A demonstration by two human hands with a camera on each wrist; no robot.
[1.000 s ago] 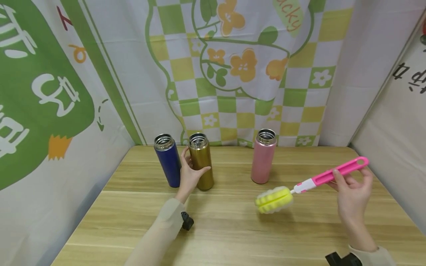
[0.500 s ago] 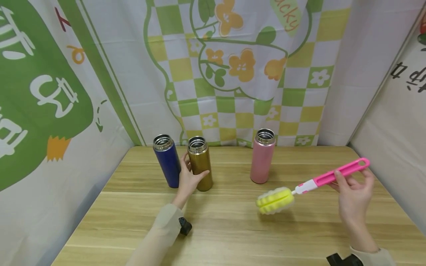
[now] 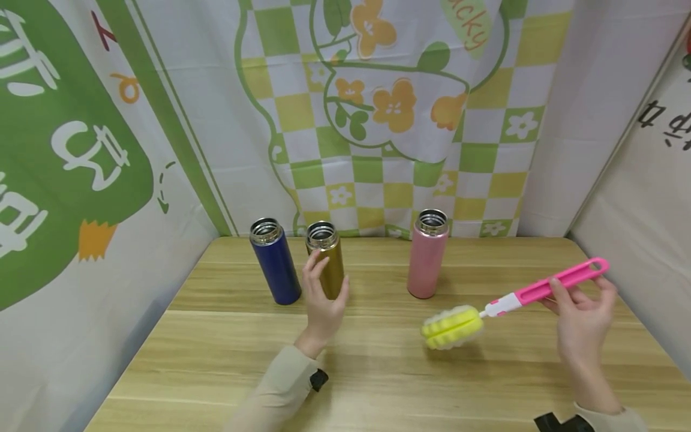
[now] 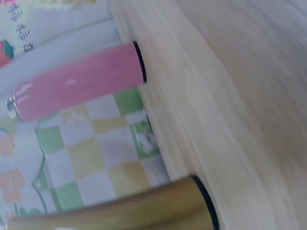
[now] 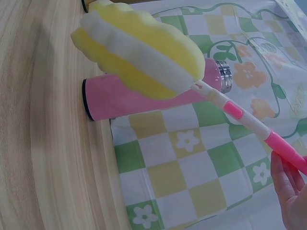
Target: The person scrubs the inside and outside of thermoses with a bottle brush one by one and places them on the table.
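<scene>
My left hand (image 3: 324, 303) is in front of the gold bottle (image 3: 336, 258), fingers spread and relaxed, overlapping its lower part in the head view. That bottle stands upright and lidless; in the left wrist view its body (image 4: 144, 211) shows without fingers on it. On the right, my right hand (image 3: 585, 327) pinches the pink handle of a bottle brush (image 3: 561, 282). The brush's yellow and white sponge head (image 3: 452, 327) points left, close over the table. In the right wrist view the sponge (image 5: 144, 50) overlaps the pink bottle (image 5: 110, 103).
Left of the gold bottle stands a blue open-topped bottle (image 3: 276, 267). A pink bottle (image 3: 426, 258) stands upright farther right, near the back edge of the wooden table (image 3: 378, 384). Printed cloth (image 3: 388, 180) hangs behind, and more cloth lines both sides.
My left hand has let go of the gold bottle and drawn back toward me and slightly right. The right hand has shifted slightly right with the bottle brush.
</scene>
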